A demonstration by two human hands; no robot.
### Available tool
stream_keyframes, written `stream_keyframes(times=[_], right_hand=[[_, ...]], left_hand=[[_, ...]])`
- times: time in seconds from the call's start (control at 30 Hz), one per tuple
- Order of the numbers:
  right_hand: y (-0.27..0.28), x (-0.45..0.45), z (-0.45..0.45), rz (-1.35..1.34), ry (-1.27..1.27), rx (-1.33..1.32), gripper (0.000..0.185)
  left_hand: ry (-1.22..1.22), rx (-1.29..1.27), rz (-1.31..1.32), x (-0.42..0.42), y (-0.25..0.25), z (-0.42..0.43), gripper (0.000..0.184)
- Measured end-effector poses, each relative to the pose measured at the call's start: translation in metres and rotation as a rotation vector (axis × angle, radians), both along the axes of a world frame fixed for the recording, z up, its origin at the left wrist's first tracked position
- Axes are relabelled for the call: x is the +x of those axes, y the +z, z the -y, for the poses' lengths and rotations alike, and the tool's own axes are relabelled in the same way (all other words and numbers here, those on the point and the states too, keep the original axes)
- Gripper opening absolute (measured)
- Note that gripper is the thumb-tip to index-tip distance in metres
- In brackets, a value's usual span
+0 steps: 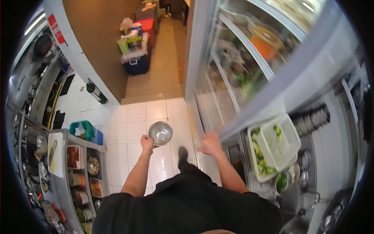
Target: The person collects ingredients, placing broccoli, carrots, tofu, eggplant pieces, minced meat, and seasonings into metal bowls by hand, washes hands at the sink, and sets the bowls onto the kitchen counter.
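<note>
My left hand [147, 144] grips the rim of a round stainless steel bowl [160, 133], fingers closed on its near left edge. The bowl's inside faces up, and I make out no food in it. My right hand [210, 144] is blurred, held out beside the lower frame of a tall glass-fronted fridge [230, 134]. Its thumb and fingers look apart, with nothing seen between them. Whether it touches the fridge frame I cannot tell. Behind the glass are shelves with an orange tub [267, 42] and leafy greens [246, 84].
On the right counter, white plastic baskets [278, 146] hold cut green vegetables. To the left, a counter carries a cutting board [55, 154] with a knife, above shelves of food containers. A blue bin [97, 135], a green bottle [96, 93] and a dark blue cooler [137, 66] stand on the floor.
</note>
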State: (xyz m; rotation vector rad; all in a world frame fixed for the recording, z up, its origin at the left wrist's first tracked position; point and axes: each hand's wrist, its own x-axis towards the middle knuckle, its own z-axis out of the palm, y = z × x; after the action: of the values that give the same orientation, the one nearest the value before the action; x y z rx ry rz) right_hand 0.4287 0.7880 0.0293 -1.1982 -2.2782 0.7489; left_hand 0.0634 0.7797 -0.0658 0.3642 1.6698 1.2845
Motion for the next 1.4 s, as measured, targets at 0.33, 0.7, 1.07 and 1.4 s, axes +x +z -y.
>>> stream_keyframes(times=[0.33,0.7,1.07,1.4], right_hand=[[-0.011,-0.154,-0.504,0.880,-0.062,0.257,0.023],[0.055,-0.153,-0.693,1.755,-0.565,-0.385,0.039],[0.079,-0.209,-0.687,1.554,-0.705,-0.730,0.033],[-0.088,-0.510,-0.384,-0.040,-1.593,-0.730,0.080]], left_hand=[[0.767,0.026,-0.065,-0.283,-0.020,0.071,0.024],[0.959,-0.487,0.290,-0.369,-0.092,0.017,0.029],[-0.390,-0.151,0.006,-0.633,-0.115,-0.581,0.037],[-0.790,-0.431,0.283,-0.476,-0.098,-0.841,0.037]])
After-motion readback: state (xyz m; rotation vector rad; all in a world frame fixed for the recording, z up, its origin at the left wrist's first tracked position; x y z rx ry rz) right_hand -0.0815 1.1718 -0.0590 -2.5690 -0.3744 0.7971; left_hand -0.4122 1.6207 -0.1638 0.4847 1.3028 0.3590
